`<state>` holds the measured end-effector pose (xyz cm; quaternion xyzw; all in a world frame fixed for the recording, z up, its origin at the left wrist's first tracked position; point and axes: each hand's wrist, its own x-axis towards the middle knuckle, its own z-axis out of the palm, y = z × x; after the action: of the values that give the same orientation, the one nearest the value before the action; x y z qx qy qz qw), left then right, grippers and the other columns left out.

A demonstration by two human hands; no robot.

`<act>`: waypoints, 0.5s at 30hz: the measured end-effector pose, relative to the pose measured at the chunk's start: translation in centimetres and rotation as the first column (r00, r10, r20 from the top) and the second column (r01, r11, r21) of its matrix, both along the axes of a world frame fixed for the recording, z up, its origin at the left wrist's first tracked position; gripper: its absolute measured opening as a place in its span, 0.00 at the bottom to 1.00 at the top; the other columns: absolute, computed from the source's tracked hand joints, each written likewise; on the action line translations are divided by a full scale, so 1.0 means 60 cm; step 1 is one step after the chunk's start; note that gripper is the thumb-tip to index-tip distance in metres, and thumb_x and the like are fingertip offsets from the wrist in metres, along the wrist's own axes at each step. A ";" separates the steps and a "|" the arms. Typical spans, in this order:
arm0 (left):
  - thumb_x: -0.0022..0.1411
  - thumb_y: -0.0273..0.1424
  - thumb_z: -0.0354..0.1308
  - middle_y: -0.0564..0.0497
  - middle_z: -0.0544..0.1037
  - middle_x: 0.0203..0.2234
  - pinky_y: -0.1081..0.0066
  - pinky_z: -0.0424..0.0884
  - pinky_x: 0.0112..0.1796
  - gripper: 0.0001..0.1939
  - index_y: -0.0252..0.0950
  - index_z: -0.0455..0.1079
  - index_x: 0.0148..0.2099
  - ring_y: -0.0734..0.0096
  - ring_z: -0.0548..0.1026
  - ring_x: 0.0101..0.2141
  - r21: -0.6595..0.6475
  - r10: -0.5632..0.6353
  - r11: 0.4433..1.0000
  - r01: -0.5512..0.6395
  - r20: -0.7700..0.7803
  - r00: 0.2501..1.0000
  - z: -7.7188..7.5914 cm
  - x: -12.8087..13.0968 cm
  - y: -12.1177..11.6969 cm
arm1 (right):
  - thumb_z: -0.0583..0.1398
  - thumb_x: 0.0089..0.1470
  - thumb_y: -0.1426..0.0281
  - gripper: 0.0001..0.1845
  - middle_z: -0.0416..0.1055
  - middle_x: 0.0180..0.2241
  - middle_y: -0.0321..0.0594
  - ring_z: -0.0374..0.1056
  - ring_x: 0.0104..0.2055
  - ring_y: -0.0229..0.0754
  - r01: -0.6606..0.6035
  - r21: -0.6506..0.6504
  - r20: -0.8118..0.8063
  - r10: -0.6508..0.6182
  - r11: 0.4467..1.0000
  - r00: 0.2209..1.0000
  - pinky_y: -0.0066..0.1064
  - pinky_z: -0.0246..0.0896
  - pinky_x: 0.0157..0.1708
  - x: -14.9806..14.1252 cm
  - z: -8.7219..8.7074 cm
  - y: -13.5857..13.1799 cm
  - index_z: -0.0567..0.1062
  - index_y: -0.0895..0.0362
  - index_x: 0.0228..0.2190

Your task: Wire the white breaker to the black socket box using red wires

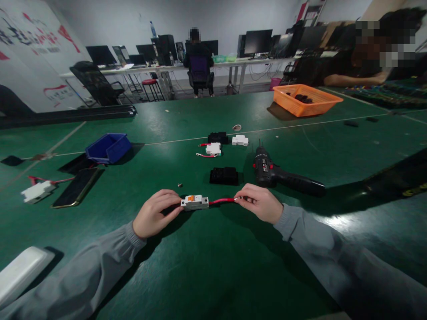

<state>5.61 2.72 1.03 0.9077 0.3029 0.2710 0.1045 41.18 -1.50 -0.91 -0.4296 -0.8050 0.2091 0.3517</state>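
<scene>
L hand (158, 212) pinching white breaker (196, 204); R hand (260, 202) pinching red wire's (222, 201) far end.
Breaker's sitting btwn hands at green desk (213, 271), wire running from its R end. Prob. best: keeping breaker steady, wire in line w/ it, tugging gently if at all. Breaker's looking boxy, stepped, hard plastic w/ orange toggle (191, 198); wire slim, smooth, bendy; desk shining, flat.

Monitors (258, 42) are lining a long desk (230, 62) by the pale back wall (220, 18). A red-topped stool (149, 82) and a black office chair (91, 82) are standing before it; red lettering (68, 38) is marking the left wall (22, 80); light is glaring off the green bench (213, 275).
</scene>
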 end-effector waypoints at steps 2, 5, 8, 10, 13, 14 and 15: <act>0.63 0.30 0.59 0.48 0.81 0.36 0.65 0.74 0.43 0.09 0.38 0.75 0.45 0.65 0.76 0.41 0.005 0.005 1.000 -0.006 0.006 1.000 0.000 0.000 0.000 | 0.59 0.62 0.66 0.09 0.69 0.32 0.39 0.62 0.26 0.35 0.001 -0.013 0.020 0.000 1.000 1.000 0.29 0.61 0.26 0.000 -0.001 0.001 0.78 0.58 0.37; 0.63 0.31 0.59 0.48 0.81 0.35 0.64 0.74 0.44 0.09 0.38 0.75 0.45 0.65 0.76 0.41 0.005 0.005 1.000 -0.005 0.011 1.000 0.000 0.001 0.000 | 0.60 0.62 0.65 0.09 0.69 0.32 0.39 0.62 0.26 0.35 -0.007 -0.014 0.042 0.007 1.000 0.999 0.29 0.61 0.26 -0.002 0.001 -0.001 0.78 0.57 0.37; 0.63 0.31 0.59 0.48 0.80 0.35 0.63 0.74 0.44 0.09 0.38 0.75 0.45 0.65 0.76 0.41 0.001 0.009 1.000 -0.009 0.007 1.000 -0.001 0.000 0.000 | 0.61 0.61 0.66 0.09 0.70 0.34 0.40 0.62 0.26 0.34 -0.009 -0.014 0.079 0.010 1.000 0.997 0.28 0.61 0.25 -0.005 0.003 -0.003 0.77 0.57 0.39; 0.63 0.31 0.59 0.48 0.80 0.36 0.64 0.73 0.44 0.09 0.38 0.75 0.45 0.65 0.76 0.42 0.001 0.015 1.000 -0.015 0.000 1.000 -0.001 -0.001 0.000 | 0.62 0.60 0.65 0.10 0.70 0.34 0.39 0.61 0.24 0.34 -0.004 -0.013 0.117 0.005 1.000 0.993 0.28 0.60 0.24 -0.008 0.004 -0.005 0.76 0.57 0.41; 0.63 0.31 0.59 0.48 0.80 0.36 0.64 0.73 0.44 0.09 0.38 0.75 0.45 0.64 0.75 0.42 0.000 0.018 1.000 -0.018 -0.015 1.000 -0.003 -0.002 0.000 | 0.61 0.61 0.64 0.13 0.71 0.34 0.40 0.60 0.22 0.33 0.005 0.051 0.175 -0.014 0.999 0.984 0.29 0.60 0.23 -0.008 0.011 -0.008 0.74 0.57 0.45; 0.63 0.31 0.59 0.48 0.80 0.36 0.64 0.73 0.44 0.09 0.38 0.75 0.45 0.64 0.75 0.43 -0.001 0.019 1.000 -0.019 -0.018 1.000 -0.003 -0.002 0.000 | 0.60 0.61 0.64 0.13 0.71 0.35 0.41 0.61 0.23 0.34 0.005 0.109 0.202 -0.027 0.994 0.979 0.29 0.61 0.24 -0.004 0.017 -0.008 0.74 0.58 0.45; 0.63 0.31 0.59 0.48 0.80 0.36 0.64 0.72 0.44 0.09 0.38 0.75 0.45 0.64 0.75 0.43 -0.002 0.022 1.000 -0.022 -0.019 1.000 -0.004 -0.002 0.000 | 0.59 0.61 0.65 0.12 0.73 0.35 0.42 0.64 0.25 0.36 0.007 0.183 0.233 -0.050 0.983 0.971 0.31 0.62 0.26 0.001 0.024 -0.007 0.75 0.58 0.44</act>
<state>5.48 2.69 0.79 0.9067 0.3142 0.2630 0.0997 41.26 -1.94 0.53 -0.4294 -0.8505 0.0773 0.2937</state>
